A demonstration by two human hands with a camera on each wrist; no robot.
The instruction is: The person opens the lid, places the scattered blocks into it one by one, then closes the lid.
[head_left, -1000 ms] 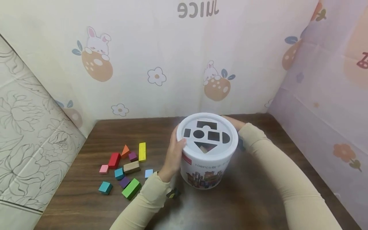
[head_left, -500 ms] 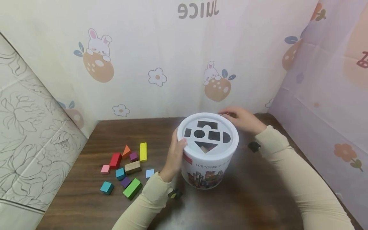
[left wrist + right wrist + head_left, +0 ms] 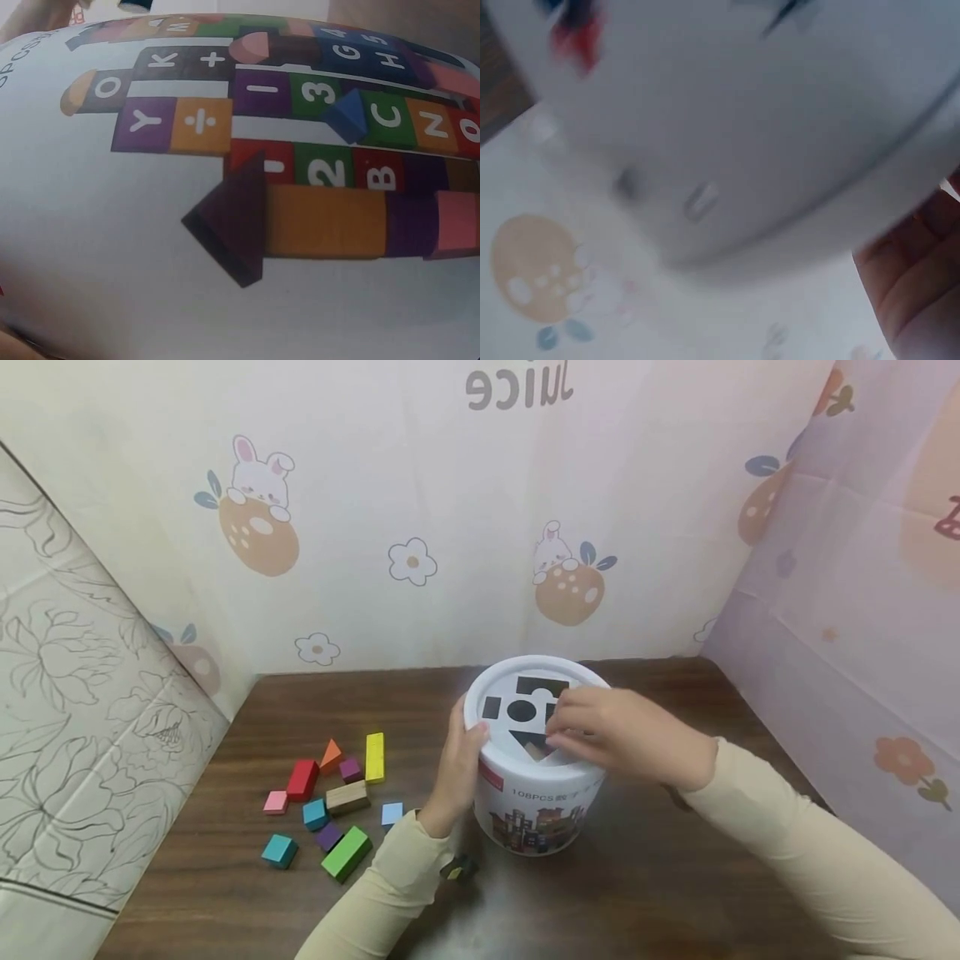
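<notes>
While the left grip (image 3: 455,770) holds the tub (image 3: 534,814), the right grip (image 3: 626,733) overhangs it.

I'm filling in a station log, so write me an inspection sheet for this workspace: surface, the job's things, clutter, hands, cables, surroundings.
Surface: brown wood-grain table.
Job's things: white tub, upright on the table; its lid is on and has shaped holes.
Clutter: loose coloured blocks, scattered to the left of the tub.
Hands: left hand grips the tub's side, thumb at the lid's rim; right hand is over the lid, and whether it holds anything cannot be told.
Cables: nothing seen.
Surroundings: backdrop with rabbits and flowers behind; panel with line-drawn flowers at left.
</notes>
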